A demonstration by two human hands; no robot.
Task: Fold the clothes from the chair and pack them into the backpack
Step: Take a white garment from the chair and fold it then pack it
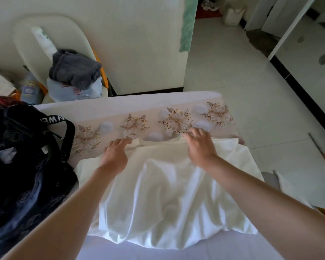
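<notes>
A white shirt lies spread and wrinkled on the flower-patterned table, its collar end toward the far side. My left hand holds the shirt's far left shoulder edge, fingers curled on the cloth. At the far right shoulder my right hand pinches the fabric near the collar. The dark backpack sits open on the table's left end, beside my left arm. A grey garment lies bunched on the cream chair behind the table.
Under the grey garment on the chair sits a pale plastic bag. Bottles and boxes crowd the far left. A tiled floor opens to the right, with a doorway and a green cloth hanging on the wall corner.
</notes>
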